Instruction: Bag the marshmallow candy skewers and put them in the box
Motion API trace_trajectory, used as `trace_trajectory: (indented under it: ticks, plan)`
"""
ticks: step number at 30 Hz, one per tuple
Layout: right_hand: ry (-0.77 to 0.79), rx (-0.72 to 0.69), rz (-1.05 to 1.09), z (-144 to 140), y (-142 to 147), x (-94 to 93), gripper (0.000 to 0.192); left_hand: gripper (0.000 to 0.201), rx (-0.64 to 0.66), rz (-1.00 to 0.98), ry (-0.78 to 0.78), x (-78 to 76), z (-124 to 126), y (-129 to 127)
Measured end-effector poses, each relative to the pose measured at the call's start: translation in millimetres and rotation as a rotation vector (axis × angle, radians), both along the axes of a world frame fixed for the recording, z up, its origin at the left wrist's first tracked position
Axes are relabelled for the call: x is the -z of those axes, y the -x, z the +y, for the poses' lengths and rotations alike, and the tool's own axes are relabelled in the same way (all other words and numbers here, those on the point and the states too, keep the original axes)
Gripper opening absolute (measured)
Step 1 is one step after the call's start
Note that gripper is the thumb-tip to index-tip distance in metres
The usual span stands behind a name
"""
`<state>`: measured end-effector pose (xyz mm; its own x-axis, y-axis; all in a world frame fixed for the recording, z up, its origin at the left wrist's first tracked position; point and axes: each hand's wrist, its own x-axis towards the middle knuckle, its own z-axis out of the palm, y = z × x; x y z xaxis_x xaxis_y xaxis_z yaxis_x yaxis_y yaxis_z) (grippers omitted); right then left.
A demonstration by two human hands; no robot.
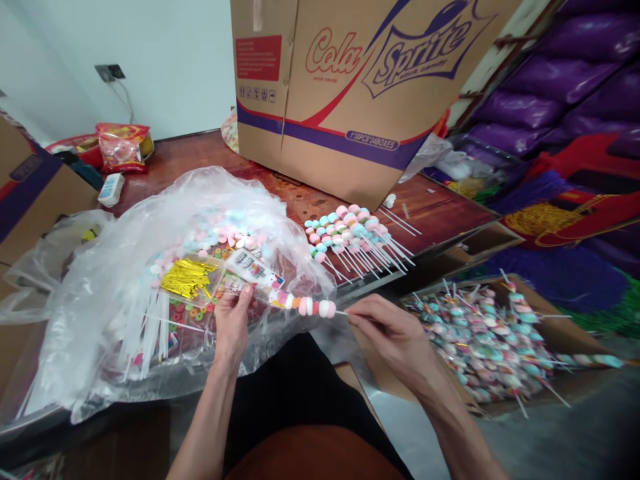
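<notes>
My right hand (387, 327) pinches the bare white stick of a marshmallow skewer (310, 307), held roughly level. Between thumb and fingers, my left hand (233, 320) grips a clear printed plastic bag (253, 268). The skewer's far end lies at this bag; how far inside it reaches, I cannot tell. Just behind the left hand, gold twist ties (189, 278) fill a clear tray. Around them spreads a large clear plastic sheet or bag (120, 233) with loose pastel marshmallows (235, 235), ring-shaped candies (193, 313) and white sticks (155, 327).
Finished-looking marshmallow skewers (350, 230) lie in a row on the red-brown table (190, 153). A tall cardboard box (320, 120) stands behind them. At lower right, an open carton (565, 327) holds many wrapped skewers. Purple packages (540, 87) are stacked at the right.
</notes>
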<state>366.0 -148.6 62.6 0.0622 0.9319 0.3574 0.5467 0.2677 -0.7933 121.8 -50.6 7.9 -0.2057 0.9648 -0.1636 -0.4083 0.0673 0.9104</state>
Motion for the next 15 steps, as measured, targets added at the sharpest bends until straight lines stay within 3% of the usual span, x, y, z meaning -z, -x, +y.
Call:
trace_trajectory:
  ticks: [6, 15]
  plan:
    - [0.024, 0.037, 0.081, -0.7, 8.2, 11.0, 0.013, 0.038, 0.074, -0.087, 0.088, -0.9, -4.6, -8.4]
    - [-0.051, 0.081, 0.115, -2.1, 23.6, 25.2, 0.011, 0.036, 0.076, -0.193, 0.068, -9.7, -8.8, -19.5]
